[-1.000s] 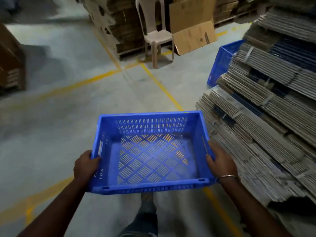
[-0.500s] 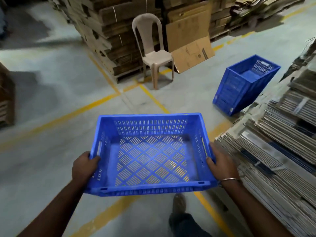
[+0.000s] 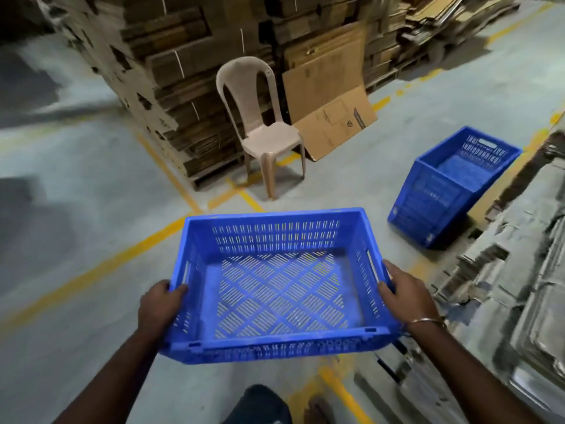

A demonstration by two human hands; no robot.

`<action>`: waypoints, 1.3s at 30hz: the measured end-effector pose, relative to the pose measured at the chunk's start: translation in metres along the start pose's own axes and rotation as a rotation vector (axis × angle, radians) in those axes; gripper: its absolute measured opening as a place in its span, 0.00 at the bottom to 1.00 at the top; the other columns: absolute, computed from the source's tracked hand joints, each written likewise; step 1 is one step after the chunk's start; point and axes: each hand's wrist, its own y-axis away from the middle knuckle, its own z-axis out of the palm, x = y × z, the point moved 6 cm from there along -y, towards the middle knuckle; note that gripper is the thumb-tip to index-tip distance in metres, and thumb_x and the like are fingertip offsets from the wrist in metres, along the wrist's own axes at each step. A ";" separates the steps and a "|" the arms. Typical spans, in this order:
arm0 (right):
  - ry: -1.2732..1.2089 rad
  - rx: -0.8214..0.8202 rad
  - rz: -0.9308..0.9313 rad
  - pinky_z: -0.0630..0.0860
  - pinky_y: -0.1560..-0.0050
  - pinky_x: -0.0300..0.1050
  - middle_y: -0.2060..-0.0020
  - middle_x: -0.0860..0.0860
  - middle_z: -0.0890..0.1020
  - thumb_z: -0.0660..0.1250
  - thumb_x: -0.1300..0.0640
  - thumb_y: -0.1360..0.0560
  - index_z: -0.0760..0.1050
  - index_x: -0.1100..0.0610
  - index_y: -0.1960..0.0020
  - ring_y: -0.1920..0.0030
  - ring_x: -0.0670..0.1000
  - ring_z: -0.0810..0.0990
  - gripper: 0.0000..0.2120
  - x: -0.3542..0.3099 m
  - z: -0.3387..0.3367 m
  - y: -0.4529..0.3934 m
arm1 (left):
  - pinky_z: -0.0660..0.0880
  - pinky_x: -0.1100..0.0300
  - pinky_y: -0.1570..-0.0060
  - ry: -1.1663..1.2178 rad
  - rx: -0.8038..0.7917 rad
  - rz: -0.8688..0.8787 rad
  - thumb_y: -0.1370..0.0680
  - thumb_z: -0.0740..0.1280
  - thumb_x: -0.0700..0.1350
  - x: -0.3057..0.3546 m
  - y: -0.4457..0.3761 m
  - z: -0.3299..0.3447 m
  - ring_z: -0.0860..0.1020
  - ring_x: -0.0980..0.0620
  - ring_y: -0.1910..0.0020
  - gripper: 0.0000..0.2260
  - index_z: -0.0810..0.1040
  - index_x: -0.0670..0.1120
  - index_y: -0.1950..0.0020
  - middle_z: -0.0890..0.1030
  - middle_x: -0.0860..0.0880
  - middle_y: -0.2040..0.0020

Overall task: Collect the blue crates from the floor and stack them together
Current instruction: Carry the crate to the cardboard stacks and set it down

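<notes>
Cardboard stacks (image 3: 171, 87) fill the 10 to 12 o'clock area, flattened sheets piled on pallets. Left hand (image 3: 159, 307) at 7 o'clock grips the left side wall of the carried crate (image 3: 275, 351), thumb hooked over the rim, fingers curled outside. Carried crate is blue, perforated, empty, held level above the floor (image 3: 76, 234) at centre frame. Beige plastic chair (image 3: 263, 130) stands at 12 o'clock, beside a leaning cardboard sheet (image 3: 333, 117). Right hand (image 3: 406, 298) at 4 o'clock clasps the crate's right wall the same way; a metal bangle (image 3: 426, 321) on the wrist. Stack of blue crates (image 3: 440, 194) sits on the floor at 2 o'clock, well apart from the carried one. Bundled cardboard (image 3: 513, 286) lies at 3 to 5 o'clock.
</notes>
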 end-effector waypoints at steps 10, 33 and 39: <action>0.027 0.087 0.135 0.76 0.50 0.52 0.49 0.60 0.83 0.63 0.45 0.28 0.71 0.51 0.30 0.47 0.62 0.81 0.28 -0.077 0.025 -0.194 | 0.75 0.48 0.53 0.003 -0.096 0.110 0.24 0.68 0.53 0.108 -0.259 0.027 0.80 0.37 0.54 0.13 0.79 0.43 0.55 0.83 0.39 0.55; -0.071 0.412 0.576 0.75 0.55 0.49 0.48 0.57 0.84 0.69 0.55 0.26 0.76 0.52 0.33 0.47 0.61 0.82 0.21 -0.077 -0.007 -0.508 | 0.76 0.50 0.58 -0.017 -0.426 0.453 0.24 0.69 0.50 0.521 -0.624 0.178 0.81 0.41 0.57 0.12 0.82 0.41 0.51 0.83 0.41 0.56; -0.113 0.446 0.626 0.73 0.54 0.47 0.49 0.56 0.84 0.68 0.56 0.25 0.75 0.54 0.33 0.47 0.60 0.82 0.21 -0.062 -0.037 -0.606 | 0.76 0.49 0.54 -0.091 -0.422 0.546 0.23 0.66 0.53 0.645 -0.698 0.225 0.80 0.39 0.56 0.12 0.81 0.44 0.52 0.83 0.43 0.57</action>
